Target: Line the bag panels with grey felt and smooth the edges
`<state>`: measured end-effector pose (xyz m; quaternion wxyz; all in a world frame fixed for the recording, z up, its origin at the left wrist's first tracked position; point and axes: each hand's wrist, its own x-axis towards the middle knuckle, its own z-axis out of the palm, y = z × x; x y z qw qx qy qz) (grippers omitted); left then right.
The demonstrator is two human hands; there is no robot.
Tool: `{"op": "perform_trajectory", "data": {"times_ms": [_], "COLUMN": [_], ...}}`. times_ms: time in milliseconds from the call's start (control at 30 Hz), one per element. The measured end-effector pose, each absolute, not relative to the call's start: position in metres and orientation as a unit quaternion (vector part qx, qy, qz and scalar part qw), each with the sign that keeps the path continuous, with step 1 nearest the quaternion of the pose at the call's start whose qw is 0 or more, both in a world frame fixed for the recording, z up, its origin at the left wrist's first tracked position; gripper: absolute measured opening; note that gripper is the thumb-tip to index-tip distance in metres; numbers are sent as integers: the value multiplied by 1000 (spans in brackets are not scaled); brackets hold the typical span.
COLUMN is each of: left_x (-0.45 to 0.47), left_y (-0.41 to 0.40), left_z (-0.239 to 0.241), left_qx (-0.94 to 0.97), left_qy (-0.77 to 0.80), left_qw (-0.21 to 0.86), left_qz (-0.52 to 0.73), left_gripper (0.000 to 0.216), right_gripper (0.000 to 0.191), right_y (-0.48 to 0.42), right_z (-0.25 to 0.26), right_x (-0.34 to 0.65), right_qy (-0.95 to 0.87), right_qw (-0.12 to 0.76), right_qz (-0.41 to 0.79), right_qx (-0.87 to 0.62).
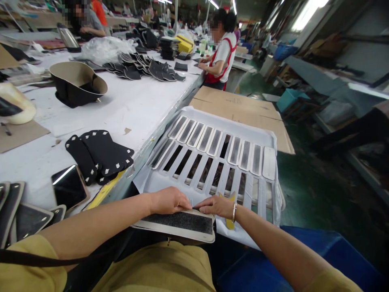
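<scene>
Close to my body lies a long black panel with a pale border point(179, 224), its corners rounded. My left hand point(170, 200) is closed at the panel's far edge, fingertips pressed down along the border. From the other side, my right hand point(217, 205) pinches at the same edge, near the right end. The fingertips of both hands almost meet there. A thin bluish sliver shows between them, too small to name. Just beyond, a slotted grey rack point(182, 162) carries a row of similar pale-edged strips point(206, 138). A yellow piece point(230, 221) is partly behind my right wrist.
On the white table point(136, 105) at left are black cut pieces point(103, 152), a phone point(69, 186), pale-edged panels point(30, 221) and a black-and-beige curved piece point(77, 81). Cardboard point(237, 105) lies behind the rack. A co-worker point(223, 52) works farther along the table. Blue material point(319, 251) is at lower right.
</scene>
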<state>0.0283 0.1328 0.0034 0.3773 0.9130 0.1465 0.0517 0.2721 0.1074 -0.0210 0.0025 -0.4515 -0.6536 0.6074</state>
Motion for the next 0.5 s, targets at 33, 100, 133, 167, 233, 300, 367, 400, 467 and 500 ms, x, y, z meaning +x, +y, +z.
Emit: {"op": "perform_trajectory", "data": {"times_ms": [33, 100, 133, 167, 233, 300, 367, 400, 467, 500], "left_x": [28, 28, 28, 28, 28, 27, 24, 22, 16, 12], "left_y": [133, 133, 134, 134, 135, 137, 138, 139, 140, 141], "left_z": [3, 3, 2, 2, 1, 0, 0, 0, 0, 1], "left_qx": [919, 927, 930, 933, 936, 937, 933, 930, 924, 922], "left_qy": [141, 131, 126, 123, 119, 117, 117, 119, 127, 132], "left_qw": [366, 348, 342, 336, 327, 326, 337, 345, 359, 363], "left_qz": [50, 46, 45, 46, 49, 47, 40, 37, 32, 32], "left_gripper": [23, 23, 23, 23, 24, 24, 25, 25, 26, 27], "right_gripper": [58, 58, 58, 58, 56, 53, 51, 51, 52, 53], "right_y": [109, 113, 115, 116, 118, 119, 121, 122, 123, 124], "right_z": [-21, -22, -22, -23, -25, -27, -27, -26, -25, -25], "right_x": [271, 267, 266, 264, 261, 258, 256, 254, 251, 249], "right_qy": [-657, -658, -657, -655, -659, -672, -683, -686, -683, -681], "right_qw": [-6, -17, -21, -24, -27, -29, -30, -30, -34, -37], "right_qz": [607, 612, 615, 617, 614, 602, 594, 593, 599, 603], "right_qx": [-446, -438, -436, -436, -434, -430, -424, -421, -416, -414]}}
